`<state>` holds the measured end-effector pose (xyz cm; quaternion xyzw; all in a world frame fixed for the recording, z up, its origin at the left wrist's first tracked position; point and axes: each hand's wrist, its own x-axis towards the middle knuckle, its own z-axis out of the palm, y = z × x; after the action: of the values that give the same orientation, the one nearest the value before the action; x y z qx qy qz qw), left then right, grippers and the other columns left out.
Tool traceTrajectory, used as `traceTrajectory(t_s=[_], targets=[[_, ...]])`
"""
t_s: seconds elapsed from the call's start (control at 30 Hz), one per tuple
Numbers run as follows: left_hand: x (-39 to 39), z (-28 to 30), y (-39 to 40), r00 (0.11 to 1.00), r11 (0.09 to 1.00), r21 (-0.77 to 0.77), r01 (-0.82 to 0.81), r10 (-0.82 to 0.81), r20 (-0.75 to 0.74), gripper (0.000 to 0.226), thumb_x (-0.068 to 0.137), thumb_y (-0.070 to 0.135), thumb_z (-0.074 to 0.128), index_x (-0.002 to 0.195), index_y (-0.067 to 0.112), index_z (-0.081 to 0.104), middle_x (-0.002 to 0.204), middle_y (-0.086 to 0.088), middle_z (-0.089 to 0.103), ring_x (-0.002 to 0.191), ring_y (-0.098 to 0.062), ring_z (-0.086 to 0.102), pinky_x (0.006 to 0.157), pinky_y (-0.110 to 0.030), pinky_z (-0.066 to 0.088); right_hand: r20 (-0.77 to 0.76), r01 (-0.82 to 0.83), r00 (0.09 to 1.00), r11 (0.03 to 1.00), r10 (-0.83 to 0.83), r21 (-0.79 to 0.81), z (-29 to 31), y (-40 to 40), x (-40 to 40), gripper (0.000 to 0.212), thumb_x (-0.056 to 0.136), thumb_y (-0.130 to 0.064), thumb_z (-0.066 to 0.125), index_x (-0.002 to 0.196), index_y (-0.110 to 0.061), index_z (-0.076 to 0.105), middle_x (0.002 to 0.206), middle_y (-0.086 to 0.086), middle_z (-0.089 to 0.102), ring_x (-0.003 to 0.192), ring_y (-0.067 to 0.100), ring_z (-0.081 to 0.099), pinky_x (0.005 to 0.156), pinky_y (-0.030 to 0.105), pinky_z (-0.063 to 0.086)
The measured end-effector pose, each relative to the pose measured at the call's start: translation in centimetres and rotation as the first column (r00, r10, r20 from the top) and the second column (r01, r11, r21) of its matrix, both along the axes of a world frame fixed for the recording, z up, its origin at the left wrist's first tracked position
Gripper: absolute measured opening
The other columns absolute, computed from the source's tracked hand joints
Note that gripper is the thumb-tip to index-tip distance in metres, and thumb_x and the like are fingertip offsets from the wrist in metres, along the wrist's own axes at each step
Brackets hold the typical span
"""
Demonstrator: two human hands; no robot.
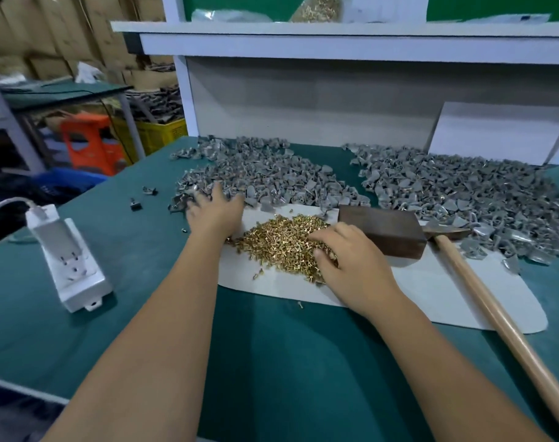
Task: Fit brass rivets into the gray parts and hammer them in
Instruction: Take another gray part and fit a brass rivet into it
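Looks like this one's right at the pick-up stage of a cycle, nothing being hammered yet. The left hand (215,208) is reaching into the near edge of the left pile of gray parts (265,173), fingers spread over them; can't tell if it has actually grabbed one. The right hand (351,256) sits on the heap of brass rivets (281,240) in the middle of the white sheet (431,291), fingers curled down into them, but whether its grip has closed on a rivet is hidden.

The hammer (482,298) lies untouched on the right, head next to a dark block (383,229) that's probably the anvil. There's a second big gray pile (463,193) far right, possibly the finished ones, though that's a guess. Either way, tons of parts and rivets are left on the green surface (272,362), so lots to go.
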<state>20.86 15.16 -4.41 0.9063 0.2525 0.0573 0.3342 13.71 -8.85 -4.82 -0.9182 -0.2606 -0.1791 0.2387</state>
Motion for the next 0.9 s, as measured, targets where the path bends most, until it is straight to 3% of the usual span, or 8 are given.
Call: traceTrajectory(t_s=[0.13,0.23,0.37,0.47,0.6,0.67,0.8,0.9], targets=[[0.0,0.8,-0.5,0.874,0.877,-0.317,0.36,-0.199,0.444,0.052,0.106,0.044,0.028,0.156,0.032,0.017,0.163,0.001,0.022,0.143,-0.015,0.026,0.104,-0.031,0.025,-0.033,0.02,0.999,0.999,-0.019,0.027,-0.1,-0.3,0.1,0.028,0.095,-0.023,0.052,0.121,-0.02,0.061,0.11,-0.003,0.057,0.108,0.016,0.048,0.09,0.032,0.041],[-0.7,0.9,1.3,0.819,0.912,-0.287,0.291,-0.083,0.568,0.047,0.107,0.037,0.025,0.153,0.03,0.029,0.161,-0.001,0.029,0.148,-0.021,0.023,0.113,-0.036,0.021,-0.036,0.015,0.999,0.999,-0.014,0.043,0.0,-0.3,0.1,0.027,0.094,-0.021,0.053,0.12,-0.019,0.062,0.11,-0.002,0.058,0.108,0.017,0.048,0.09,0.032,0.041],[-0.9,0.0,5.0,0.949,0.98,-0.064,-0.19,0.2,0.242,0.05,0.105,0.038,0.019,0.154,0.032,0.026,0.166,-0.005,0.011,0.153,-0.031,-0.004,0.12,-0.055,-0.006,-0.038,0.019,0.999,0.998,-0.016,0.06,0.0,-0.3,-0.1,0.027,0.094,-0.022,0.053,0.119,-0.019,0.063,0.109,-0.002,0.058,0.108,0.017,0.049,0.089,0.033,0.041],[-0.8,-0.8,5.2,0.985,0.984,-0.04,-0.172,0.172,-0.001,0.057,0.104,0.046,0.016,0.158,0.025,0.013,0.164,-0.018,0.01,0.152,-0.037,0.002,0.122,-0.051,-0.001,-0.051,0.021,0.999,0.998,-0.018,0.053,0.0,-0.3,0.0,0.027,0.095,-0.024,0.053,0.12,-0.021,0.062,0.11,-0.004,0.058,0.109,0.015,0.048,0.09,0.032,0.041],[0.0,-1.2,2.9,0.944,0.944,-0.152,0.294,-0.261,0.204,0.06,0.105,0.052,0.023,0.158,0.027,0.011,0.165,-0.004,0.017,0.15,-0.026,0.018,0.119,-0.04,0.013,-0.068,0.011,0.998,0.999,-0.008,0.037,-0.1,-0.4,0.0,0.028,0.095,-0.026,0.052,0.122,-0.023,0.061,0.111,-0.006,0.057,0.109,0.013,0.047,0.091,0.031,0.041],[0.3,-0.7,1.8,0.897,0.896,-0.22,0.386,-0.31,0.314,0.058,0.105,0.05,0.028,0.157,0.028,0.018,0.163,0.001,0.022,0.148,-0.02,0.023,0.112,-0.033,0.019,-0.072,0.014,0.997,0.999,-0.011,0.046,-0.1,-0.4,0.1,0.027,0.095,-0.026,0.052,0.121,-0.023,0.061,0.111,-0.007,0.057,0.109,0.013,0.047,0.092,0.032,0.041],[0.0,0.4,1.1,0.842,0.893,-0.28,0.353,-0.173,0.511,0.046,0.103,0.034,0.046,0.148,0.028,0.041,0.144,0.002,0.05,0.124,-0.015,0.05,0.098,-0.032,0.039,-0.074,0.026,0.997,0.998,-0.022,0.061,-0.1,-0.4,0.2,0.026,0.094,-0.026,0.053,0.119,-0.023,0.062,0.109,-0.006,0.057,0.109,0.014,0.048,0.092,0.033,0.041],[0.1,0.7,2.0,0.929,0.997,-0.065,0.048,-0.021,0.369,0.046,0.097,0.031,0.048,0.143,0.035,0.045,0.148,-0.002,0.047,0.132,-0.027,0.045,0.111,-0.052,0.033,-0.068,0.023,0.997,0.997,-0.018,0.072,-0.1,-0.4,0.1,0.026,0.094,-0.025,0.054,0.118,-0.022,0.063,0.107,-0.007,0.057,0.108,0.014,0.048,0.091,0.033,0.041]])
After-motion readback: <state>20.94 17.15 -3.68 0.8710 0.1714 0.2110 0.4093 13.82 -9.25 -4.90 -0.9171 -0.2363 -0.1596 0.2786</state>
